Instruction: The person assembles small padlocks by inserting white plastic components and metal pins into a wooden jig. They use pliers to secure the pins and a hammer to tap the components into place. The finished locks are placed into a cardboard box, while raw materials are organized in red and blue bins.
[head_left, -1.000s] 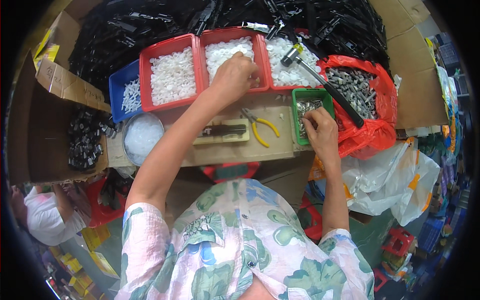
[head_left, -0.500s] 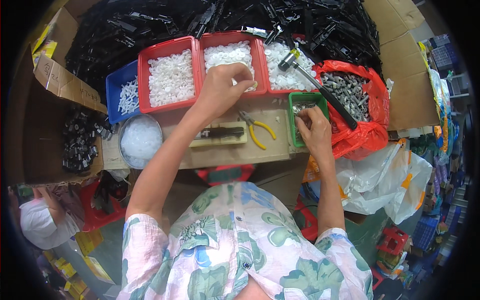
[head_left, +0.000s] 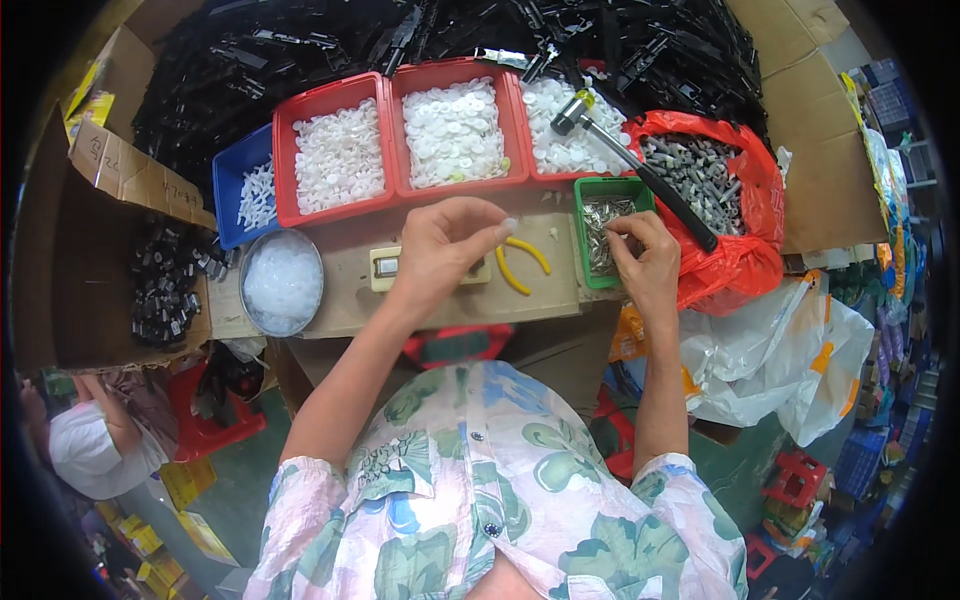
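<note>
My left hand (head_left: 447, 247) is closed in a pinch on a small white plastic disc (head_left: 508, 227), held above the cardboard work surface. Under that hand lies a pale yellow block (head_left: 383, 284), mostly covered by my fingers and wrist. Just right of it, yellow pliers handles (head_left: 514, 272) stick out; the jaws are hidden. My right hand (head_left: 646, 252) has its fingertips together at the right side of a green tray (head_left: 582, 238) of small metal pins (head_left: 602, 216). What those fingertips hold, if anything, is too small to make out.
Red bins (head_left: 284, 165) of white plastic parts line the back, with a blue bin (head_left: 228, 190) at left. A hammer (head_left: 640, 170) lies across the right bin and a red bag (head_left: 745, 255) of grey parts. A metal bowl (head_left: 282, 283) stands left. Black parts (head_left: 300, 50) heap behind.
My left hand has moved back from the middle red bin toward me, now with a white disc between its fingertips. My right hand has shifted slightly right and toward me at the green tray.
</note>
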